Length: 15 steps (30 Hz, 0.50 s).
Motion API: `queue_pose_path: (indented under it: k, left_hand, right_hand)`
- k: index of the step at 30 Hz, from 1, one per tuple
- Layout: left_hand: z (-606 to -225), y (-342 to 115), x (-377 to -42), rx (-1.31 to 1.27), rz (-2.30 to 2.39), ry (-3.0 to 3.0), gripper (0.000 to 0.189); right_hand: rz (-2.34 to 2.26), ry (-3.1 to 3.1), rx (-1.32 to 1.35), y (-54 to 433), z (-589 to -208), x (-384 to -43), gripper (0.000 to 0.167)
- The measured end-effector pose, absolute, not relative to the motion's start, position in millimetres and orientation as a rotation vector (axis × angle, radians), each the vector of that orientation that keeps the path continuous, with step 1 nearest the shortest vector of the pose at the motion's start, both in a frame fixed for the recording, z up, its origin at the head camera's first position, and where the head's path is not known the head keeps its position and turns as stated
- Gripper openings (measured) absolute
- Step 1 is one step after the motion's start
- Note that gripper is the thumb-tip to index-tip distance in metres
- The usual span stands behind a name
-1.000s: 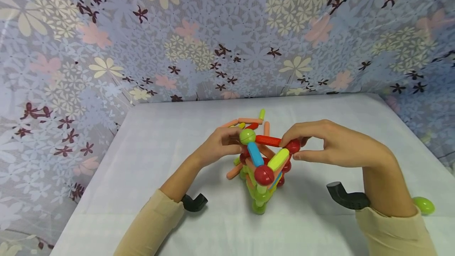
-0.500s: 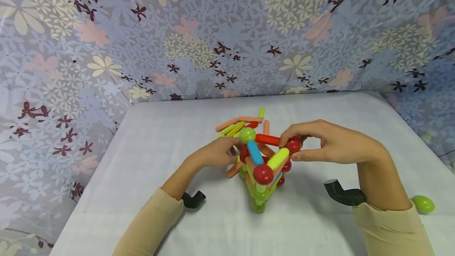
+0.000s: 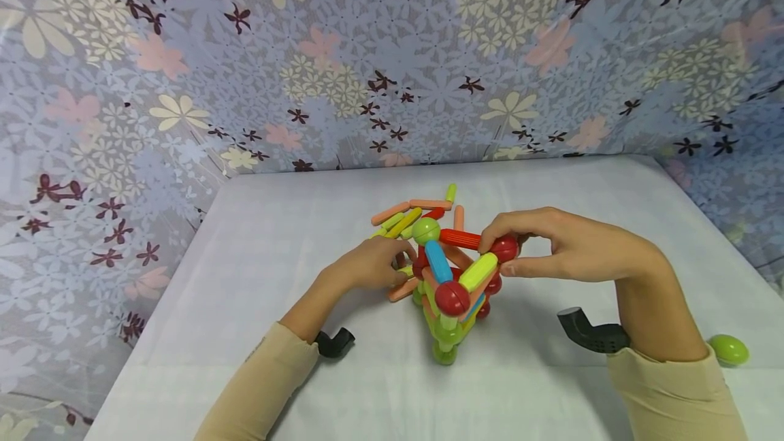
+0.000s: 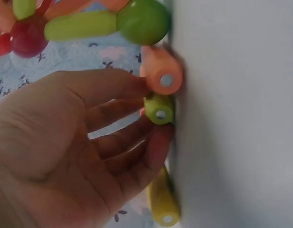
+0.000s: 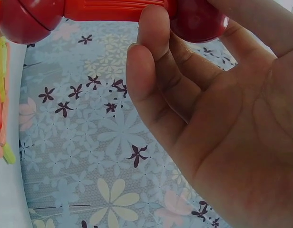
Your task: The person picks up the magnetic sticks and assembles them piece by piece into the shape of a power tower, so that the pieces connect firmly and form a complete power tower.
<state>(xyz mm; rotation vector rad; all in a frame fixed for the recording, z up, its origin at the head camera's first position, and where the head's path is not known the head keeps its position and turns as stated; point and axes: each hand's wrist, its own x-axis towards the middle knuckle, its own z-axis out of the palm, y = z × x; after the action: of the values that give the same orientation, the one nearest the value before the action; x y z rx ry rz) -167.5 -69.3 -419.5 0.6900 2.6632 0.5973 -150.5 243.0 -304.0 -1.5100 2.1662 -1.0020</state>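
Note:
In the head view, a construction of magnetic rods and balls stands mid-table, with a green ball [image 3: 426, 231], a blue rod [image 3: 437, 262], a yellow-green rod [image 3: 478, 272] and a red ball [image 3: 452, 299] on top. My right hand [image 3: 588, 250] grips another red ball [image 3: 505, 249] at the end of a ridged red rod [image 3: 461, 239]. Low at the construction's left side is my left hand [image 3: 370, 265]. The left wrist view shows its thumb and fingers around a short yellow-green rod [image 4: 158, 110], the thumb also against an orange rod [image 4: 163, 71]. Both rods have metal tips.
Loose rods lie behind the construction, among them an orange rod [image 3: 431, 205] and a yellow rod [image 3: 404, 222]. A green ball [image 3: 729, 350] sits at the far right. Flowered cloth [image 3: 392, 60] hangs behind the white table [image 3: 275, 223].
My left hand has left the upper part of the construction and moved down and slightly left to the rods at its side. My right hand keeps its grip on the red ball.

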Motion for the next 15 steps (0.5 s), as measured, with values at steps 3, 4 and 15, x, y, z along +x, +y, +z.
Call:
queue_pose_path:
  k: [3,4,15]
  left_hand:
    - [-417,-73,-168,0.656,0.523,2.640,0.031]
    - [-417,-73,-168,0.645,0.499,2.631,0.031]
    - [-405,-76,-168,0.674,0.861,2.701,0.035]
  right_hand:
    - [-0.989,2.182,-1.497,243,-303,-150,0.032]
    - [-0.986,2.185,-1.489,243,-303,-150,0.032]
    - [-0.981,2.184,-1.485,243,-303,-149,0.031]
